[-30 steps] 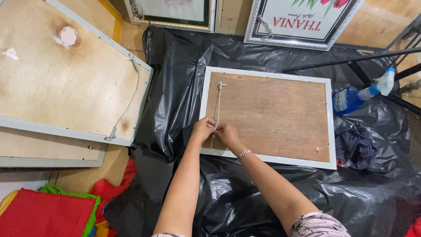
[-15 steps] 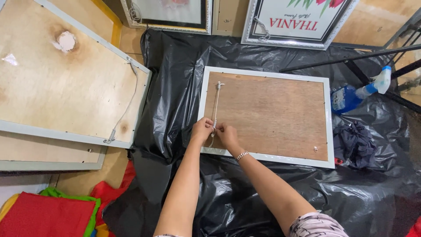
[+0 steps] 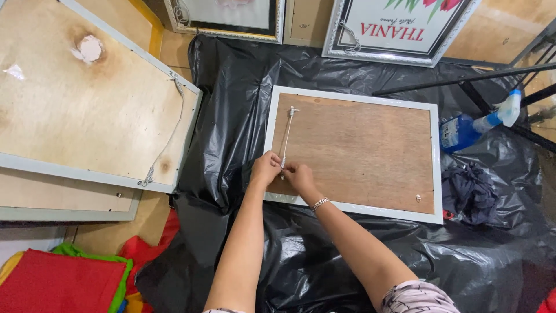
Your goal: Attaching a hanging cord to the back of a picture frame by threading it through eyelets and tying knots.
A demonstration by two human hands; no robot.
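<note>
At the near edge of the view two bare forearms are seen reaching forward over a crumpled black plastic sheet (image 3: 324, 255), which is spread under the work and leaves open room on the near side and to the right. The near rail of a white picture frame (image 3: 353, 206), laid face down with its brown backing board (image 3: 359, 153) upward, is crossed by both wrists. The left hand (image 3: 265, 169) and the right hand (image 3: 299, 175) are set close together at the frame's near left corner, just inside the white rail, the right wrist marked by a bracelet (image 3: 319, 203). Both hands are curled nearly closed, and the near end of a white cord (image 3: 286, 136) is pinched between their fingertips; how tightly it is gripped cannot be told. From the hands the cord is run straight away along the left side of the board to a small fastening (image 3: 292, 110) near the far left corner. A small metal fitting (image 3: 418, 198) is seen near the board's near right corner, well apart from the hands. To the right of the frame a dark cloth (image 3: 475, 191) is bunched on the plastic, and beyond it a blue spray bottle (image 3: 466, 127) is laid on its side beside black metal bars (image 3: 463, 78). On the left the space is closed by a larger board-backed frame (image 3: 87, 110), with red and green cloth (image 3: 63, 284) below it. At the far edge two framed pictures (image 3: 399, 29) are leaned upright.
</note>
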